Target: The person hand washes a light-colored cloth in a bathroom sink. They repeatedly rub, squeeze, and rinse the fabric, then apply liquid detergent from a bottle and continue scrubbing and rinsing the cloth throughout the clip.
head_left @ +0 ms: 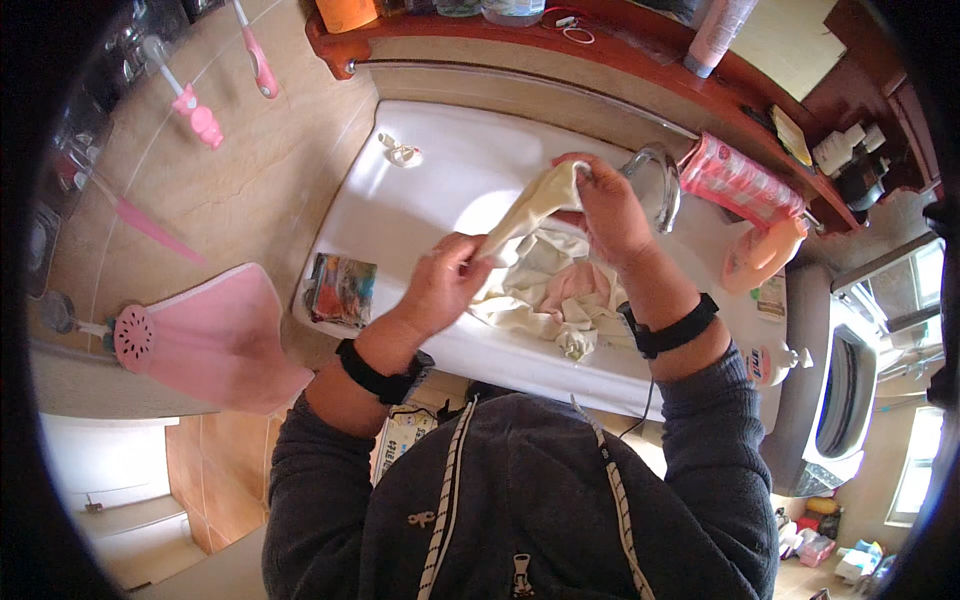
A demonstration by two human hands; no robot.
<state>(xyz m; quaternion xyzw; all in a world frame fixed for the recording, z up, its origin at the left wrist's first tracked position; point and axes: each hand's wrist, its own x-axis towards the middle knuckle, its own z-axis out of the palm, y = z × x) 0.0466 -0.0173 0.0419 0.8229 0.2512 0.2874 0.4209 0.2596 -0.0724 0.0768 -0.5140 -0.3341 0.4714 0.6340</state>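
A length of cream-coloured cloth (536,199) is stretched slantwise above a white washbasin (435,135). My left hand (450,281) grips its lower end, the fingers closed on it. Its upper end is in my right hand (611,210), just left of the chrome faucet (664,187). Below both hands, more cream cloth (502,300) lies bunched in the basin, with a pink patch of fabric (576,289) among its folds. Whether the stretched length joins this bunch is not clear. Each wrist wears a black strap.
A multicoloured packet (343,291) lies at the basin's left corner. Right of the basin stand an orange jug (765,255) and a white pump bottle (776,364). A pink towel (217,337) hangs at left; a red-brown shelf (480,28) with bottles runs above. A washing machine (847,390) stands at right.
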